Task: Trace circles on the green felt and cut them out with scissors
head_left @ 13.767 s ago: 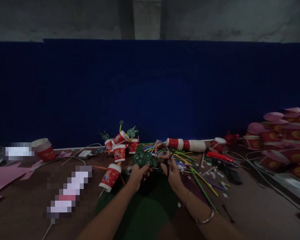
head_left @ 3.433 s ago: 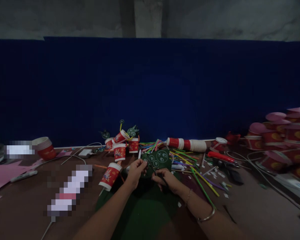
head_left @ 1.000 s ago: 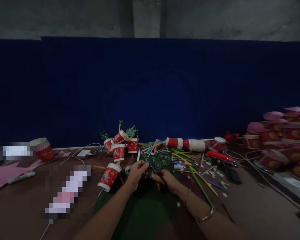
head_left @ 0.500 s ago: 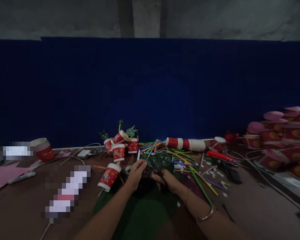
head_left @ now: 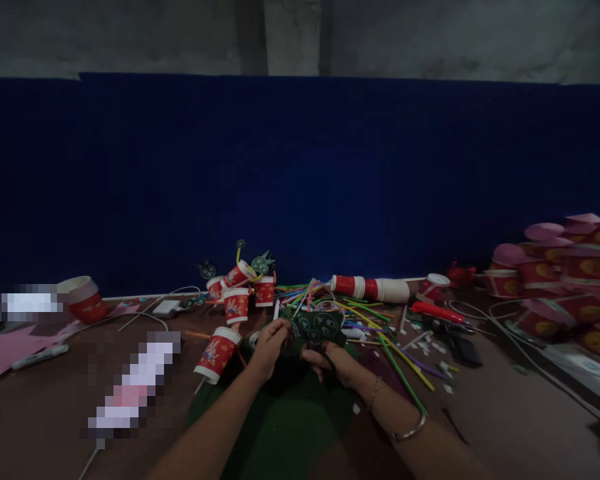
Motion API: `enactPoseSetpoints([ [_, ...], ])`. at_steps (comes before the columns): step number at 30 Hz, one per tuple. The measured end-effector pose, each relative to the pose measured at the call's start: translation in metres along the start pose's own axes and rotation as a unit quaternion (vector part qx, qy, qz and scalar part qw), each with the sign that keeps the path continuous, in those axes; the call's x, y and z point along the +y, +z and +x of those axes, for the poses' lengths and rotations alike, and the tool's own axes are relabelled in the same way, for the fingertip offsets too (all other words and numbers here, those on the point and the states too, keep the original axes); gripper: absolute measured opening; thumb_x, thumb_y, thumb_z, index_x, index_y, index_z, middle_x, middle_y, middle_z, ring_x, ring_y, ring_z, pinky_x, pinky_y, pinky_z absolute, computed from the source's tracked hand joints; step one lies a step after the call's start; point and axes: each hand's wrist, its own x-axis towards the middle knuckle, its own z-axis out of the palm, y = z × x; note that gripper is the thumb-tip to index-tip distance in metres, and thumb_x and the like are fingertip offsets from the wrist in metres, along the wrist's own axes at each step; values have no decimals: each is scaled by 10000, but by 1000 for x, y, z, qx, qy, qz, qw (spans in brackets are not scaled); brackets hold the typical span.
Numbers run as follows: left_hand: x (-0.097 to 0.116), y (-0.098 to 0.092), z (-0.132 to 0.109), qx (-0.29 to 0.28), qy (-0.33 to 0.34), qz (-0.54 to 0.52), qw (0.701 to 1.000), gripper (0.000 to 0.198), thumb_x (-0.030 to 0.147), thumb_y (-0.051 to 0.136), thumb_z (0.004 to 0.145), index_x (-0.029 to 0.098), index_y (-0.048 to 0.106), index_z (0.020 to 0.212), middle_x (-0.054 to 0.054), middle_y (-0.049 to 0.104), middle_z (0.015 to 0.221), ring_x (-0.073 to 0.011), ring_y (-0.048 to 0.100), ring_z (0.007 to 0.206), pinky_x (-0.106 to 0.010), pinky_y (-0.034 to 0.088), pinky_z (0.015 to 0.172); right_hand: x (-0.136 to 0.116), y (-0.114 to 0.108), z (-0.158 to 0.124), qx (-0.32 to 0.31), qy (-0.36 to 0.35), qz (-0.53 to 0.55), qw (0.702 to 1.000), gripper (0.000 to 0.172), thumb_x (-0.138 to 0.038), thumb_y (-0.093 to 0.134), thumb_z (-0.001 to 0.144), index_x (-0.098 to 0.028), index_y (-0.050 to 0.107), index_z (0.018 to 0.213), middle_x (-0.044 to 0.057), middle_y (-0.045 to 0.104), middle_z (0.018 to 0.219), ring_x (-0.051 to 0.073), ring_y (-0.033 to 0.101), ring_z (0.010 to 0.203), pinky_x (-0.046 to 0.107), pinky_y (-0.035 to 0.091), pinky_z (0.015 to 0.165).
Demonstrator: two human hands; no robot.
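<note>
My left hand [head_left: 273, 343] pinches the left edge of a dark green paper piece [head_left: 323, 327] with pale round drawings on it. My right hand [head_left: 333, 363] is closed around scissors [head_left: 331, 360]; a dark handle loop shows at its fingers, while the blades are mostly hidden by the paper and the gloom. Both hands are held close together above a large dark green sheet [head_left: 275, 420] on the table. Just left of my left hand, a red patterned paper cup [head_left: 217, 353] lies tilted.
Red paper cups [head_left: 237, 305] with green cutouts stand behind the hands. Colourful straws or sticks [head_left: 380, 323] and white scraps spread to the right, near a row of nested cups [head_left: 370, 288]. Far right is a pile of red and pink cup pieces [head_left: 570, 280]; pink paper [head_left: 10, 350] lies left.
The green paper has turned slightly in my left hand, and its right side now looks rounder, without the pointed corner seen before. Both hands stay almost where they were.
</note>
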Motion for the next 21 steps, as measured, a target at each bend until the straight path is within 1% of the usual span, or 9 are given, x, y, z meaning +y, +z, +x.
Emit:
enactPoseSetpoints([
  [6, 1, -1, 0, -3, -4, -11, 1000, 178, 317, 643, 641, 170, 554, 596, 41, 514, 513, -80, 443, 486, -179, 322, 466, -9, 3, -4, 3, 6, 14, 1000, 452, -574, 648, 609, -167, 532, 765, -93, 434, 403, 66, 372, 356, 196, 286, 389],
  [10, 1, -2, 0, -3, -8, -18, 1000, 173, 310, 646, 622, 169, 549, 600, 34, 536, 534, -86, 465, 504, -183, 339, 481, -6, 1, -2, 1, 12, -12, 1000, 426, -562, 635, 632, -167, 537, 759, -90, 441, 410, 65, 380, 355, 196, 289, 392],
  [13, 1, -2, 0, -3, -12, -21, 1000, 176, 308, 643, 617, 169, 537, 602, 41, 524, 523, -82, 453, 491, -181, 326, 474, -2, -1, 0, -2, 9, -31, 999, 410, -551, 622, 655, -164, 541, 765, -88, 443, 412, 68, 394, 363, 195, 305, 404],
  [21, 5, -2, -1, 2, -19, -22, 1000, 173, 307, 639, 614, 163, 546, 600, 43, 519, 511, -79, 443, 492, -177, 320, 481, -2, -1, -1, -4, 8, -36, 999, 375, -523, 602, 673, -167, 552, 780, -88, 444, 420, 68, 393, 360, 198, 305, 402],
])
